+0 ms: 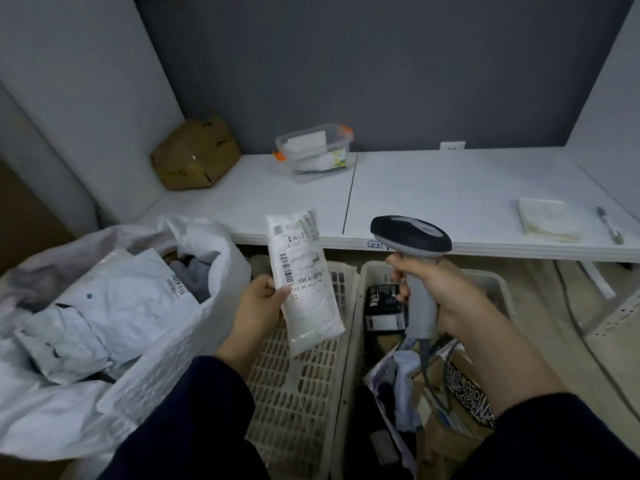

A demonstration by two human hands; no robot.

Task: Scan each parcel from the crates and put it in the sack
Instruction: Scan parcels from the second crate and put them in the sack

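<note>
My left hand holds a slim white parcel upright by its left edge, label and barcode facing me. My right hand grips the grey handle of a barcode scanner, whose dark head sits just right of the parcel's top. Both hover above two cream plastic crates: the left crate shows its bare perforated floor, the right crate holds several parcels, dark and patterned. The white sack stands open at the left, with several pale parcels inside.
A white table runs across behind the crates. On it are a crumpled brown parcel, a clear lidded box, a folded cloth and a pen. Grey partition walls enclose the table. Cables trail on the floor at right.
</note>
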